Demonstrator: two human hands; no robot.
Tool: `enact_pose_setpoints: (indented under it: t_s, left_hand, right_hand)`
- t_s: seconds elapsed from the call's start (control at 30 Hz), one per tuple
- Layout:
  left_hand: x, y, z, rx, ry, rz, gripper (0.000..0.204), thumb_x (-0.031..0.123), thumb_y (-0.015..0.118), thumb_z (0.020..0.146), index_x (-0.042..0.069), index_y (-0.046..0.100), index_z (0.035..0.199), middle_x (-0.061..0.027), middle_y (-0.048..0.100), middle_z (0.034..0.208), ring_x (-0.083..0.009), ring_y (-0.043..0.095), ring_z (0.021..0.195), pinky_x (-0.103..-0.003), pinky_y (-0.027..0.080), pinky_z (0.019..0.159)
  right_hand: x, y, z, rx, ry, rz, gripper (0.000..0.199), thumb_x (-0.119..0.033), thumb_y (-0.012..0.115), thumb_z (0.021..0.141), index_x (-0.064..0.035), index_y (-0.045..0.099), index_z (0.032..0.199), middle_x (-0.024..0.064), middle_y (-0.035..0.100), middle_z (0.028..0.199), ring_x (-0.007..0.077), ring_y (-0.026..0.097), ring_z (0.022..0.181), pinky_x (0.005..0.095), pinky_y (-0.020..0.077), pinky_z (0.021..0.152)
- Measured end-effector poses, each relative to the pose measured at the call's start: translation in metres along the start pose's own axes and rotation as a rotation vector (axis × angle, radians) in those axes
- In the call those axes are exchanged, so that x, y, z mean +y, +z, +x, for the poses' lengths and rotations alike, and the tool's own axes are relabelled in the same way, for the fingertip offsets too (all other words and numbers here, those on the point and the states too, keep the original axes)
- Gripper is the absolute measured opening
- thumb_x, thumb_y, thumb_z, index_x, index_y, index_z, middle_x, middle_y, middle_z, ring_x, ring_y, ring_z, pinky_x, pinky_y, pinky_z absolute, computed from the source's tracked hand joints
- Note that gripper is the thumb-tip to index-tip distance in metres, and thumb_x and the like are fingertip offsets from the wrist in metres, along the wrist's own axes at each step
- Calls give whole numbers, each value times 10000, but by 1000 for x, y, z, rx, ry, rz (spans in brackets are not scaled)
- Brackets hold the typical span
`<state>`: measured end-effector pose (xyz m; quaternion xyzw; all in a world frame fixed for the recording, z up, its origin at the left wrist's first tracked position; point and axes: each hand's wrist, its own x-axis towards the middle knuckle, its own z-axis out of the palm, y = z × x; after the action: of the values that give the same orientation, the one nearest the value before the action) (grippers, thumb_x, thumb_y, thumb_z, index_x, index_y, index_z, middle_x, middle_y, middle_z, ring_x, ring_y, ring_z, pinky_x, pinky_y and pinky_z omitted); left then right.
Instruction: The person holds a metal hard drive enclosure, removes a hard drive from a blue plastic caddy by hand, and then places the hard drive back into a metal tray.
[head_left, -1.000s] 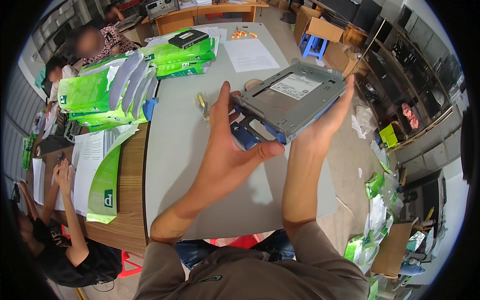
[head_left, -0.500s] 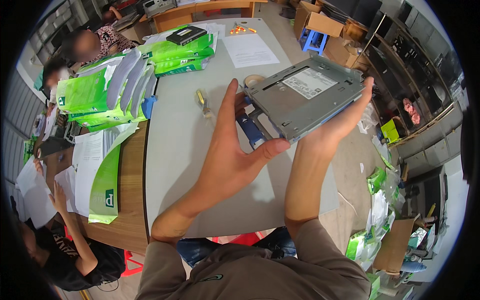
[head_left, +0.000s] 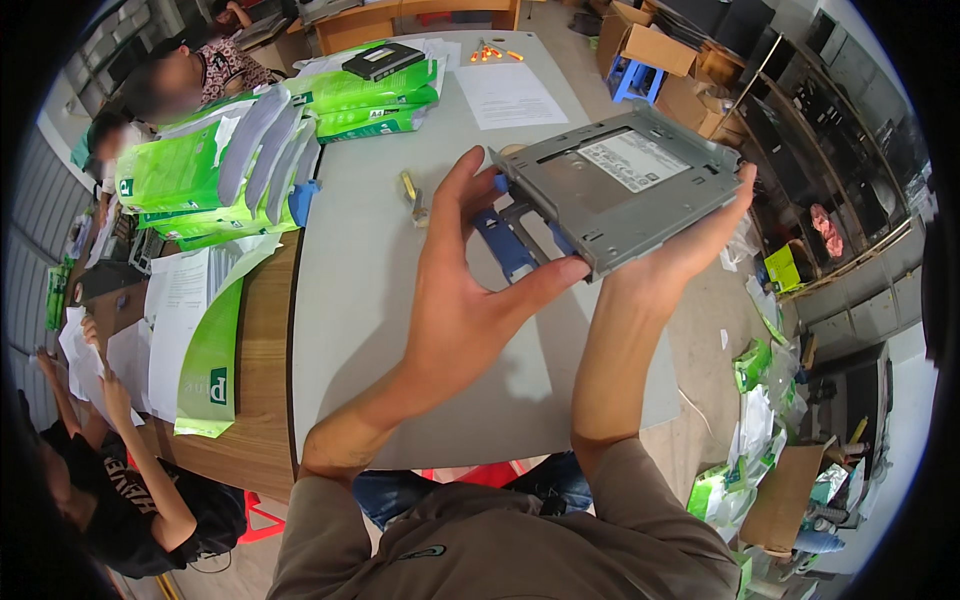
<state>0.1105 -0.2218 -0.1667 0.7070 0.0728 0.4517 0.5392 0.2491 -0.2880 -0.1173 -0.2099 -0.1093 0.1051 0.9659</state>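
Above the table I hold a flat grey metal drive caddy (head_left: 640,215) with a white label on its upper face, tilted up to the right. Blue plastic latch parts (head_left: 503,243) stick out at its left end. My left hand (head_left: 475,270) spans that end, thumb on the near corner and fingers at the far corner. My right hand (head_left: 685,255) supports the caddy from beneath along its right side, its fingertips showing at the right edge; most of its fingers are hidden below the metal.
On the grey table (head_left: 380,330) lie a yellow-handled tool (head_left: 410,190), a printed sheet (head_left: 510,97) and several orange-handled screwdrivers (head_left: 495,52). Green paper packs (head_left: 180,170) stand at the left, a black drive (head_left: 383,61) on others behind. A co-worker (head_left: 130,490) handles papers at lower left.
The caddy and both my hands have shifted slightly right, and more of the blue latch shows at its left end. The co-worker has raised a sheet of paper with both hands.
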Motion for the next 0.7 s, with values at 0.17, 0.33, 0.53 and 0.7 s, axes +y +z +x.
enact_pose_setpoints:
  t_s: [0.17,0.33,0.53,0.7]
  left_hand:
    - [3,6,-3,47,-37,-58,920,146,818,759,-6,253,1468,-191,461,1340,-271,446,1264,-398,325,1081]
    - [7,2,-2,47,-57,4,906,144,821,755,-14,268,1456,-190,480,1322,-268,466,1256,-400,328,1085]
    - [-4,8,-1,84,32,2,949,180,878,686,-59,301,1401,-245,510,1271,-303,509,1206,-401,411,1012]
    - [5,6,-4,87,41,27,894,98,836,707,3,310,1424,-170,480,1309,-273,474,1255,-418,336,1097]
  right_hand:
    - [0,3,-1,37,-14,-43,566,-549,419,958,-48,564,1178,111,602,1151,255,564,1051,392,441,941]
    - [3,-3,2,-21,-15,-32,571,-549,417,959,-42,561,1178,115,595,1163,256,559,1059,394,439,944]
    - [-2,0,7,-4,-24,-29,583,-552,419,957,-43,539,1216,127,576,1194,267,548,1080,408,430,958]
    - [-4,-8,17,-41,-2,-26,597,-554,412,957,-43,522,1245,138,564,1214,282,539,1100,420,425,969]
